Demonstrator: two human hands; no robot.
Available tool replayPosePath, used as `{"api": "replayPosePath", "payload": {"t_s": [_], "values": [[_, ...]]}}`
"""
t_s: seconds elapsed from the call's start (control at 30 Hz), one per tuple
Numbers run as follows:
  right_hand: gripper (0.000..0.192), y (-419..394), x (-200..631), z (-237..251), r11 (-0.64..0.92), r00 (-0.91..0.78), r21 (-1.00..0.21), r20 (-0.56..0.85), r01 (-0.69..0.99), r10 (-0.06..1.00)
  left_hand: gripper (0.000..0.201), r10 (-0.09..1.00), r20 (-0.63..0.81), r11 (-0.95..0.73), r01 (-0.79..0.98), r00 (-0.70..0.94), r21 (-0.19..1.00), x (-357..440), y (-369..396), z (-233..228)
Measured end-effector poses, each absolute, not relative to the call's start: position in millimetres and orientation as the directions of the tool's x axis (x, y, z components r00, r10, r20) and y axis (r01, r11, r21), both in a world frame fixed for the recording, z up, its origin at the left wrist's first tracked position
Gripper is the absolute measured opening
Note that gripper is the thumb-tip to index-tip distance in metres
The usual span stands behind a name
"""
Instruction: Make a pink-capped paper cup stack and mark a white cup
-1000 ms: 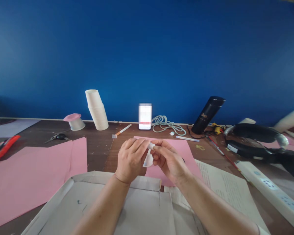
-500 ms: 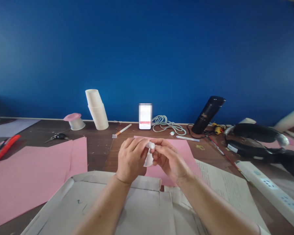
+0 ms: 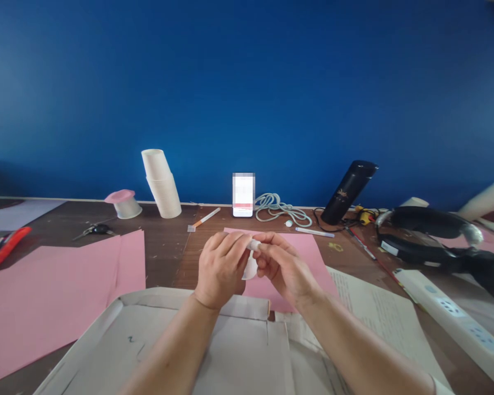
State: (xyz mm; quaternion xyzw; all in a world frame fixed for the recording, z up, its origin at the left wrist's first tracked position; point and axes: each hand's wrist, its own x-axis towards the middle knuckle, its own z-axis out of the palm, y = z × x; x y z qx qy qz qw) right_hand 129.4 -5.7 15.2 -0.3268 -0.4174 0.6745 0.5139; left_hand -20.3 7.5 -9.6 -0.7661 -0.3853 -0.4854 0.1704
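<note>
Hands meet at mid-desk, above the near part of a pink sheet (image 3: 308, 260). Left hand (image 3: 220, 269): back turned up, fingers bent closely around a white piece (image 3: 250, 269). Right hand (image 3: 286, 266): thumb and forefinger pinch a small white rolled end (image 3: 253, 245) at the top; other fingers curled in. The white piece sits between the two palms, its flared lower part pointing down to the near side. Whether rolled end and flared part are one: cannot tell, fingers cover the join.

Near side, under both forearms: pale cardboard (image 3: 156, 351) with dark pen marks. Right of it, a printed page (image 3: 382, 315), partly under the pink sheet; farther right, a white power strip (image 3: 453, 315).

Left: more pink paper (image 3: 66, 291), with keys (image 3: 101, 229) just beyond its far edge and a red-handled tool (image 3: 9, 248) at far left.

Far edge, left to right: white cup (image 3: 128, 208) with pink top, stacked paper cups (image 3: 164, 189), upright phone (image 3: 243, 200), coiled pale cable (image 3: 280, 209), black bottle (image 3: 349, 193). Blue wall (image 3: 247, 82) behind.
</note>
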Motion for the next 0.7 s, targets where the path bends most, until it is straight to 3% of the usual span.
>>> {"api": "replayPosePath", "payload": {"t_s": [0.7], "values": [[0.021,-3.6,129.0,13.3,-0.117,-0.258,-0.900,-0.005,-0.421,0.966,0.021,0.459,0.855,-0.626,0.771,0.243,0.117,-20.6,5.5,-7.2]]}}
